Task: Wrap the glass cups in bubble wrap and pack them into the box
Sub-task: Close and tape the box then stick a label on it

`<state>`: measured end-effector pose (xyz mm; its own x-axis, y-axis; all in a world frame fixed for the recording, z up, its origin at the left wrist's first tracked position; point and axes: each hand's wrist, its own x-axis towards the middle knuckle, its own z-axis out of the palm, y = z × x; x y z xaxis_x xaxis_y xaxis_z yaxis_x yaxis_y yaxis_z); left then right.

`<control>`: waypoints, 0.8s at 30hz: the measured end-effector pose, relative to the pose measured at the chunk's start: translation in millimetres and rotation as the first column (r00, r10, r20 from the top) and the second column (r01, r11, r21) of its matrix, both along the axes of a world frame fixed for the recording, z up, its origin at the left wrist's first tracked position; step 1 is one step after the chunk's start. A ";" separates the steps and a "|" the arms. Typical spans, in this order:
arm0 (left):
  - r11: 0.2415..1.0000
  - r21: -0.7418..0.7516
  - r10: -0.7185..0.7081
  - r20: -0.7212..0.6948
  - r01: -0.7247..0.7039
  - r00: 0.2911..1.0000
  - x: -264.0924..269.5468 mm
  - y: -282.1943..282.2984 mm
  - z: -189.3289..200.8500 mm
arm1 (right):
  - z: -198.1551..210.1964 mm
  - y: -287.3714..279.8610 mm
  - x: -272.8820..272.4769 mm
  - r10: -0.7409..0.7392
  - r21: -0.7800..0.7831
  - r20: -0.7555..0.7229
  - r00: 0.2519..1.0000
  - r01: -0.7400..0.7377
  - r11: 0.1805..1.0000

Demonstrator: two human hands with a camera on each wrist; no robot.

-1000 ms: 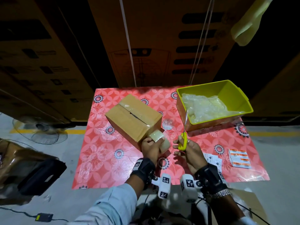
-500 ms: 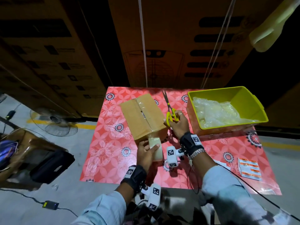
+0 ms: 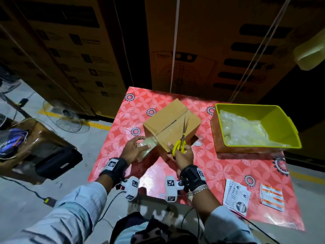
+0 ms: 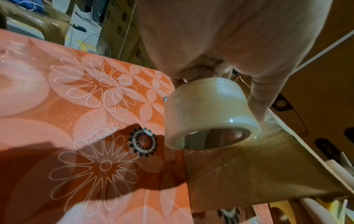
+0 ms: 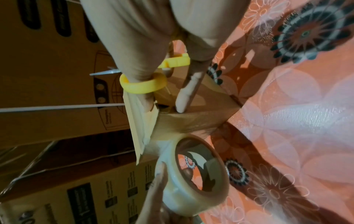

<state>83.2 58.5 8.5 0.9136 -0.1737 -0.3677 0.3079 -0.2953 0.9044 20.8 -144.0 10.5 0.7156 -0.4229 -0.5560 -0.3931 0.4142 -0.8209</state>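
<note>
While spread glossy and flower-printed under everything, red tablecloth (image 3: pixel 219 166), then green plastic bin (image 3: pixel 281 127) heaped with crinkled bubble wrap (image 3: pixel 242 129), then square brown cardboard box (image 3: pixel 168 120), closed, mid-table. Left hand (image 3: pixel 131 151) curled around smooth clear tape roll (image 3: pixel 146 147) touching box's near corner. Right hand (image 3: pixel 183 155) through yellow scissors (image 3: pixel 181 140) loops, fingers resting on box.

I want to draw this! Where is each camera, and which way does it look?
Head: on the head, looking down at the table; both hands and sleeves show.
Left wrist: along the left hand gripping the tape roll.
Right wrist: along the right hand holding the scissors.
All views share the tape roll and the box.
</note>
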 end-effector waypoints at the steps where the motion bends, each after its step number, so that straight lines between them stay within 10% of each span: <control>1: 1.000 0.011 0.000 -0.004 0.000 1.000 -0.5 2.6 -1.1 | 0.0 1.9 -0.2 -0.018 0.027 0.009 1.000 0.018 0.999; 14: 0.918 0.306 -0.225 -0.125 0.254 0.966 27.4 6.5 14.1 | 4.2 3.8 2.4 -0.069 0.051 -0.009 0.998 0.069 0.996; 24: 0.963 0.022 -0.258 -0.205 0.268 0.944 16.2 17.1 8.8 | -4.7 3.3 2.3 -0.054 -0.012 0.016 0.998 0.054 0.998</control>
<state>99.4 75.7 17.3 0.7455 -0.3749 -0.5511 0.3854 -0.4320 0.8153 23.1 -140.7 5.8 0.7001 -0.4681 -0.5392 -0.3575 0.4239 -0.8322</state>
